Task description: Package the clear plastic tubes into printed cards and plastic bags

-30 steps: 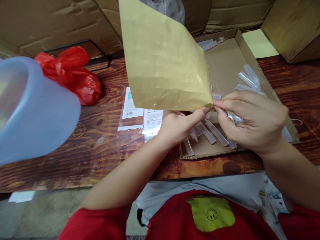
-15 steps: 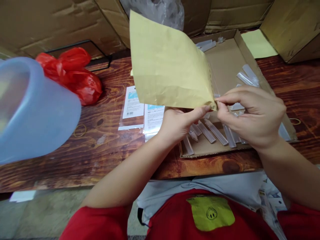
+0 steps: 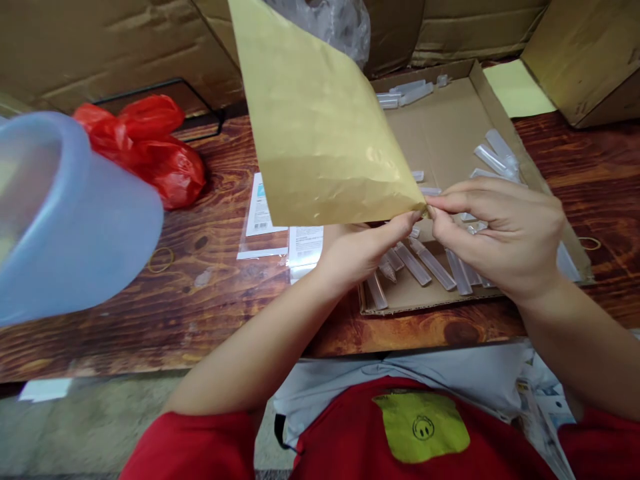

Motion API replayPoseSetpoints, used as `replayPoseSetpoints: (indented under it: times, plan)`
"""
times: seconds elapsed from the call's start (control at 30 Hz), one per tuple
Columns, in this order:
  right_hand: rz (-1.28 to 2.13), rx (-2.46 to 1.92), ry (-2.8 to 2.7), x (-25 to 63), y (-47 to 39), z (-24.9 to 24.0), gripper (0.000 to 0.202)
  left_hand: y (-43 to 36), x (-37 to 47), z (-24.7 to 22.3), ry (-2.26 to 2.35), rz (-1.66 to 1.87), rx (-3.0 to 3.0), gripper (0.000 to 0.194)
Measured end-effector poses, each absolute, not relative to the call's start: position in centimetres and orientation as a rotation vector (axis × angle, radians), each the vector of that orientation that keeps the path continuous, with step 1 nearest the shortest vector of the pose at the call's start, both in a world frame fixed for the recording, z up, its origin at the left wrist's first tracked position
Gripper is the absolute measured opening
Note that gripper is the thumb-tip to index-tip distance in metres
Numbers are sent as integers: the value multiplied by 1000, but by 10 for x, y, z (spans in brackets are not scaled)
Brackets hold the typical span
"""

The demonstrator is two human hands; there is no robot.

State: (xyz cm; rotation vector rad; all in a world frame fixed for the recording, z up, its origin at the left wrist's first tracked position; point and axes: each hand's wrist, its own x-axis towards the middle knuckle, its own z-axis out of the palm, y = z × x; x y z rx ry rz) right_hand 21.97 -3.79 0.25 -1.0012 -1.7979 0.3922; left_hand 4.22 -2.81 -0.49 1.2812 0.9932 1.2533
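Observation:
A sheet of yellow paper [image 3: 320, 133] is raised over the table, its near right corner pinched at the fingertips of both hands. My left hand [image 3: 363, 250] grips it from below, thumb on top and the other fingers hidden under the sheet. My right hand [image 3: 500, 230] is closed in a pinch on the same corner. Beneath the hands lies a shallow cardboard tray [image 3: 440, 140] with several clear plastic tubes [image 3: 433, 263] inside. Printed cards in clear sleeves [image 3: 260, 217] lie left of my left hand, partly covered by the paper.
At the left stands a translucent blue tub [image 3: 95, 220], with a tied red plastic bag [image 3: 150, 150] behind it. Rubber bands [image 3: 161, 260] lie on the wooden table [image 3: 210, 313]. Cardboard boxes [image 3: 590, 67] line the back; another yellow sheet [image 3: 517, 87] lies beside the tray.
The yellow sheet has swung to the left and tilted, uncovering more tubes at the tray's far left. Both hands have shifted slightly left, still pinching the corner.

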Motion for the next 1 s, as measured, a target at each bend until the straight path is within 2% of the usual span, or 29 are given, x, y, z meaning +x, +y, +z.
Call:
replayPoseSetpoints:
  times: [0.23, 0.63, 0.87, 1.0]
  plan:
    - [182, -991, -1857, 219, -37, 0, 22, -28, 45, -6, 1044, 1190, 1265, 32]
    - [538, -1011, -1639, 219, -33, 1, 16, -28, 43, -6, 1055, 1228, 1272, 35]
    - [459, -1000, -1706, 221, -36, 4, 19, -29, 41, -7, 1070, 1201, 1258, 34]
    - [462, -1026, -1696, 218, -38, 4, 12, -32, 43, -3, 1123, 1263, 1321, 30]
